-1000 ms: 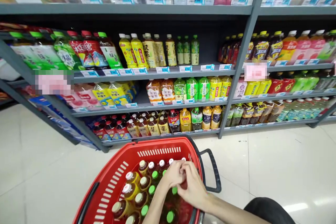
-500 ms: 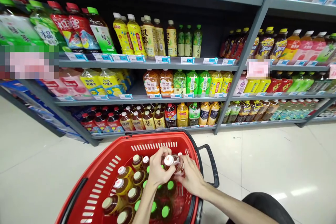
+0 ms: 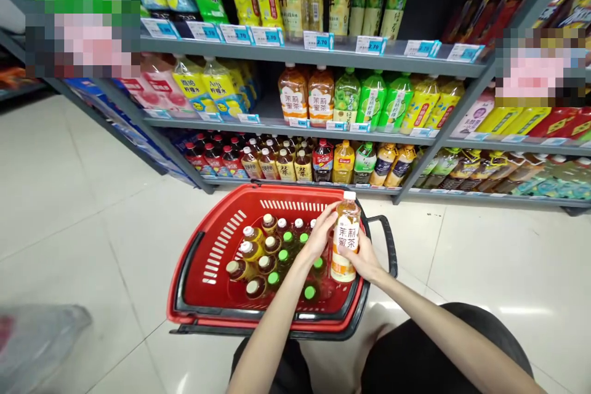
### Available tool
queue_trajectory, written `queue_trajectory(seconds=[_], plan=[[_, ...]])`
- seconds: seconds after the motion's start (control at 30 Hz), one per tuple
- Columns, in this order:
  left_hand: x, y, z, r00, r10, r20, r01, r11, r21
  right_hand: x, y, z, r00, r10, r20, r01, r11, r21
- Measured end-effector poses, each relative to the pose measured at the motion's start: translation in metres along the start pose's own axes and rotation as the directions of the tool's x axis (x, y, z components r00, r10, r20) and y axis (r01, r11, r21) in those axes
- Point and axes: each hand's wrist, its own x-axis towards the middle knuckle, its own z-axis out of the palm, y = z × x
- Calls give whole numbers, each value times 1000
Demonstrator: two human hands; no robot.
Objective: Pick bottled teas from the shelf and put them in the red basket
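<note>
1. While both hands wrap it, the orange tea bottle (image 3: 346, 237) stands upright above the red basket (image 3: 203, 271), at its right rim.
2. Left hand (image 3: 321, 235) fingers curl on its side; right hand (image 3: 364, 257) fingers cup it lower (steadying it, I judge).
3. More capped bottles (image 3: 265, 255) fill the basket.
4. Pale tiled floor (image 3: 69, 197); stocked drink shelves (image 3: 323, 55) behind.

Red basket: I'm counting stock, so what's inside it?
The red basket holds upright bottles: white-capped amber ones and green-capped ones. The arms and the held bottle cover its right side.
</note>
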Motion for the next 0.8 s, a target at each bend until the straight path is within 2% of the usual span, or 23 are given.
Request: queue_trajectory(seconds=[0.17, 0.57, 0.8], plan=[[1, 2, 0, 997, -58, -42, 51, 986, -159, 2, 0, -2, 998, 26, 54, -25, 999, -25], [1, -1, 2, 996, -44, -76, 31, 987, -157, 4, 3, 2, 994, 106, -7, -104, 979, 173], [1, -1, 3, 996, -49, -77, 36, 987, -158, 4, 7, 2, 992, 122, -21, -117, 977, 178]])
